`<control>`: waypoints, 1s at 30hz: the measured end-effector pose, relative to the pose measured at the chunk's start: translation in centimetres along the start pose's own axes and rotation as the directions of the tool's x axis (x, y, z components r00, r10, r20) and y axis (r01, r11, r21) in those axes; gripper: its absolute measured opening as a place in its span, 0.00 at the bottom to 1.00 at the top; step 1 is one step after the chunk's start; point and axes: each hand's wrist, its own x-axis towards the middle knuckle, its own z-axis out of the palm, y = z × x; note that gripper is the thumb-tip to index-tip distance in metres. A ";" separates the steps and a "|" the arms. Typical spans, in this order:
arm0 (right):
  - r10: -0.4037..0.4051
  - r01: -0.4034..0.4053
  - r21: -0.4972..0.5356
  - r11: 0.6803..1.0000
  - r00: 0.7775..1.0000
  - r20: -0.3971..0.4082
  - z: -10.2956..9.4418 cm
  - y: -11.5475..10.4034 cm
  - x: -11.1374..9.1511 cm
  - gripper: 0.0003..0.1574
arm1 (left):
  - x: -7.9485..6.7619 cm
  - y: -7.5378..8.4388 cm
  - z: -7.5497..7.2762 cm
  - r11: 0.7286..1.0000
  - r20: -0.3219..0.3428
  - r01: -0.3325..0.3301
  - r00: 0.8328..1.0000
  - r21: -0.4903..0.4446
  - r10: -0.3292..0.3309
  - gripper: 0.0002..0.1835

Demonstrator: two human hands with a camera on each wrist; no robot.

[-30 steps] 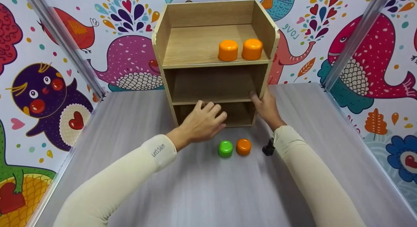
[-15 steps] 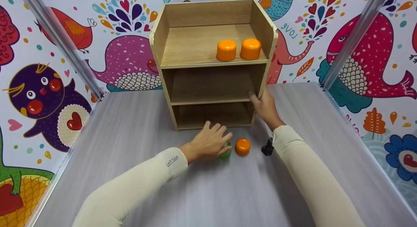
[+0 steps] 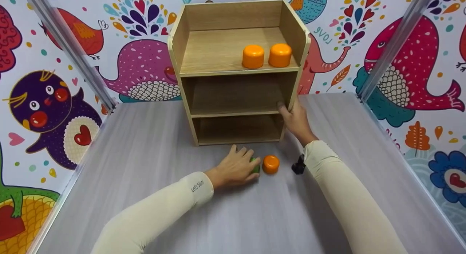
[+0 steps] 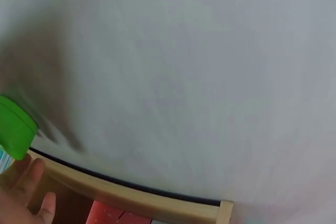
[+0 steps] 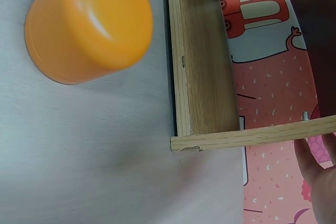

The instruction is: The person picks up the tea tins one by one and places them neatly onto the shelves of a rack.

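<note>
Here, above a grey tabletop (image 3: 156,137) amid cartoon walls (image 3: 85,8), the left hand (image 3: 236,168) clasps a green cup (image 4: 16,129), the right (image 3: 299,123) a shelf (image 3: 214,51).

Wears a pale cream, close-fitting left sleeve (image 3: 164,206) and a matching right sleeve (image 3: 349,199); bears dark printed lettering (image 3: 197,186), reading "Let's Slim", by the left cuff (image 3: 206,194); creases finely at the right cuff (image 3: 320,150); shows a black block (image 3: 299,165) beside it, too small to make out.
</note>
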 end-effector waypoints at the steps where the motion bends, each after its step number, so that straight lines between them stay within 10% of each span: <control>1: 0.004 -0.004 -0.002 1.000 1.000 0.002 0.0 0.0 0.0 0.37 | 0.0 0.0 0.1 1.000 -0.004 -0.001 1.000 -0.004 0.001 0.29; 30: 0.013 -0.012 0.026 1.000 1.000 -0.013 0.1 0.3 0.2 0.38 | 0.0 0.7 2.9 0.998 -0.075 0.035 0.996 -0.053 -0.038 0.20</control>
